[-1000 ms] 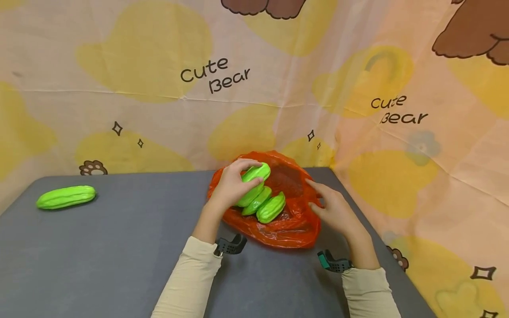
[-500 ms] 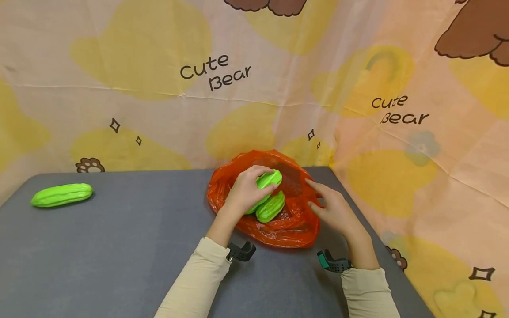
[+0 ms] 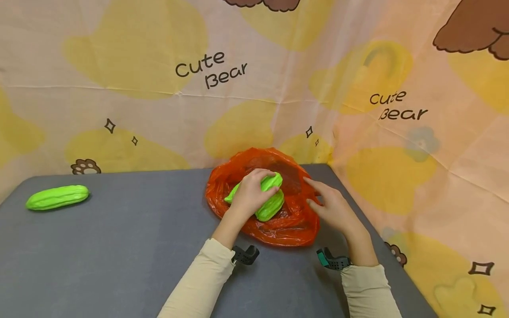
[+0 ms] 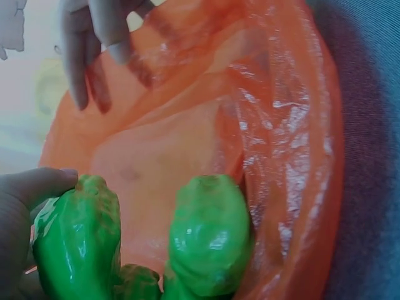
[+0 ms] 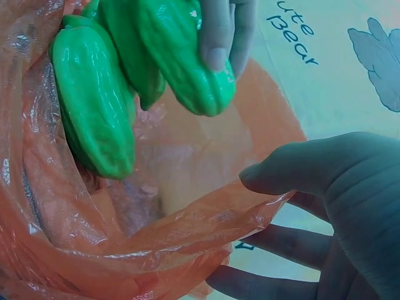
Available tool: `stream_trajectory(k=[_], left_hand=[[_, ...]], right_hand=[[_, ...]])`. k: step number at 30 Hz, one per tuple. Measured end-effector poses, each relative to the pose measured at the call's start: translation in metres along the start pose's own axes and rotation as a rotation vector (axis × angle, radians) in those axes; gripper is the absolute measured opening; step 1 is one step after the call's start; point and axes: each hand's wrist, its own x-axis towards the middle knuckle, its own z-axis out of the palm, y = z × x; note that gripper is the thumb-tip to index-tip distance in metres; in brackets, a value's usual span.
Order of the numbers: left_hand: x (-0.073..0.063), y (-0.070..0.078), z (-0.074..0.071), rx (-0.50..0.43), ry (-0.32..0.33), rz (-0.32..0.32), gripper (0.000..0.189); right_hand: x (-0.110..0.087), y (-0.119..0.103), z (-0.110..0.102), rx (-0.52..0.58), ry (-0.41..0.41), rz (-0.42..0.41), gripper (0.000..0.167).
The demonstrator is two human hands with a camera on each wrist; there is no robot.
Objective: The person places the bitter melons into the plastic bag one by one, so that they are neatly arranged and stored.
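An orange-red plastic bag (image 3: pixel 292 236) lies with its mouth spread on the grey table. Inside its opening, my left hand (image 3: pixel 250 194) holds a bright green, ridged bitter melon (image 3: pixel 273 179) between thumb and fingers. Below that one, another bitter melon (image 3: pixel 271 208) lies in the bag. The right wrist view shows more bitter melons (image 5: pixel 90 100) beneath the held one, partly covered by it. At the bag's right side, my right hand (image 3: pixel 336 210) keeps the rim between its thumb (image 5: pixel 275 172), on the inside, and its fingers, outside.
A single bitter melon (image 3: pixel 57 197) lies far left on the table (image 3: pixel 119 247). A printed cloth (image 3: pixel 151 97) hangs behind the table and along its right side, close to the bag. Both wrists wear dark straps (image 3: pixel 245 255).
My left hand has moved right and slightly down over the bag with the bitter melon, covering those beneath it. The right hand stays at the bag's rim.
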Motion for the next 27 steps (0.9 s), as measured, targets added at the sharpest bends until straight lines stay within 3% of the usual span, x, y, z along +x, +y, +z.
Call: stream_trajectory(k=[8, 27], left_hand=[[-0.001, 0.000, 0.007, 0.049, -0.002, -0.004, 0.041], [-0.002, -0.005, 0.015, 0.083, -0.084, -0.041, 0.037]], right_hand=[[0.000, 0.000, -0.001, 0.005, -0.002, 0.007, 0.059], [0.000, -0.001, -0.001, 0.004, 0.002, 0.001, 0.058]])
